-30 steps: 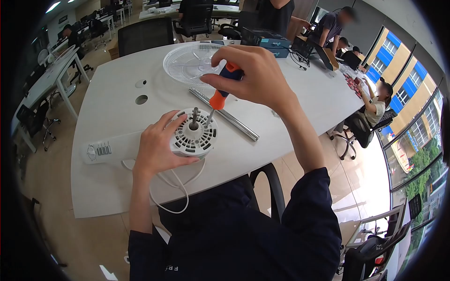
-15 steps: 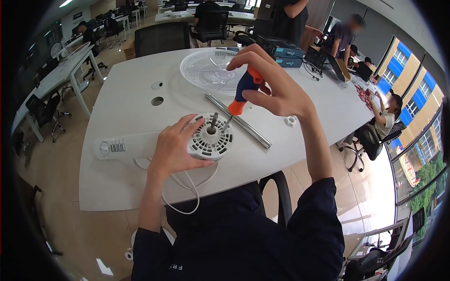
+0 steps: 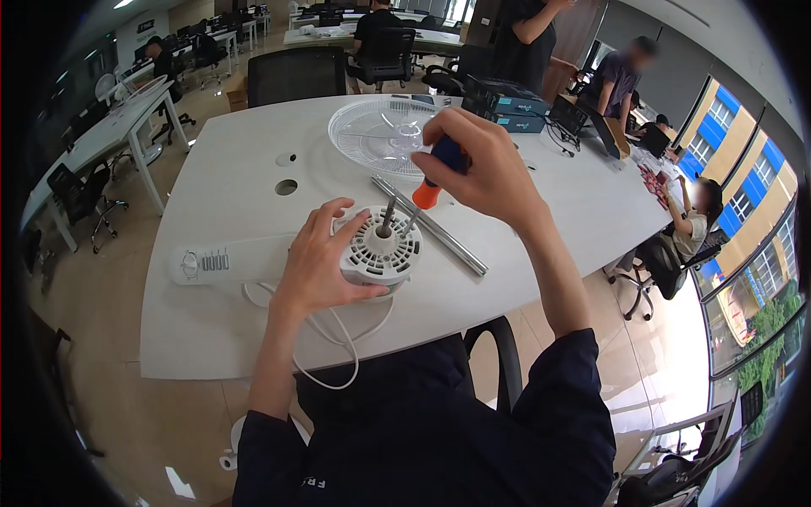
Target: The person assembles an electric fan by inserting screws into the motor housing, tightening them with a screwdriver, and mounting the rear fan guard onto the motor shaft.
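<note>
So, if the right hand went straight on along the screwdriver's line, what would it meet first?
Most likely the white fan motor housing: the screwdriver in the right hand slants down toward its slotted face, though tip depth is unclear.

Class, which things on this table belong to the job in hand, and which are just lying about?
Job:
screwdriver in the right hand
fan motor in the left hand
metal tube and fan cover, probably, though untouched

Lying about, seemingly:
boxes
black cables
</note>
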A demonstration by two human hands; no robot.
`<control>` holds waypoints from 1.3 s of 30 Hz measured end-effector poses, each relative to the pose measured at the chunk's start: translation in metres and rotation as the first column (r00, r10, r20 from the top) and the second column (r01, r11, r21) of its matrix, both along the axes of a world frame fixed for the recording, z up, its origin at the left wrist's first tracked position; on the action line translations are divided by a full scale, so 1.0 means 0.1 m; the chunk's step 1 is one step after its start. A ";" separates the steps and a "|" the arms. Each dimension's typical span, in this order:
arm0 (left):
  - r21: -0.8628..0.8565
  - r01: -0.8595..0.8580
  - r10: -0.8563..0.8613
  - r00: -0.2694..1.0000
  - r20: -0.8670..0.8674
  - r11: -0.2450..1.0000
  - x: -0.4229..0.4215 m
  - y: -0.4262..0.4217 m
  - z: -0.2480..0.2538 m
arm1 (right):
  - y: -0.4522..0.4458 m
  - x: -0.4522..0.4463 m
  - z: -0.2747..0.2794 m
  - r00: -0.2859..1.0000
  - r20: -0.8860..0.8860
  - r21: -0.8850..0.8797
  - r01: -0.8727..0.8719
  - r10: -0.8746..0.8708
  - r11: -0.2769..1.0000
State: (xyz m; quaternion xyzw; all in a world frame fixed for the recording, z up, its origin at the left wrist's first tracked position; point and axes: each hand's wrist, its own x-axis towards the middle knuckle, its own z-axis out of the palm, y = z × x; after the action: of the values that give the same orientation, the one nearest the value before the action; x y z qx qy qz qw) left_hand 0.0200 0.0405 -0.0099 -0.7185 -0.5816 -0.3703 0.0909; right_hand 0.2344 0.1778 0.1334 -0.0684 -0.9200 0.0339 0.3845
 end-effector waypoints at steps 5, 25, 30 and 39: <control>-0.050 0.012 -0.012 1.000 0.001 0.999 -0.05 0.03 0.03 | 0.09 -0.01 0.03 0.999 -0.009 -0.144 -0.038 0.037 0.989; 0.054 0.019 -0.021 0.999 0.027 0.998 -0.04 0.04 -0.04 | 0.17 -0.03 -0.24 0.973 -0.205 -0.285 0.047 -0.109 0.957; 0.100 -0.001 0.000 1.000 0.005 0.995 0.00 -0.01 -0.01 | 0.09 -0.25 -0.42 0.876 -0.467 -0.518 -0.380 0.119 0.767; 0.072 0.013 -0.013 1.000 0.011 0.997 -0.04 0.03 -0.04 | 0.09 -0.22 -0.61 0.674 -0.635 -0.602 -0.738 0.378 0.305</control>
State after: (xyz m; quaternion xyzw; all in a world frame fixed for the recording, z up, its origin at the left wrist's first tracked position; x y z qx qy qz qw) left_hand 0.0163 0.0432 -0.0138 -0.7165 -0.5638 -0.3957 0.1110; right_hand 0.2119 0.1870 0.0720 0.0989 -0.6568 0.6089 0.4337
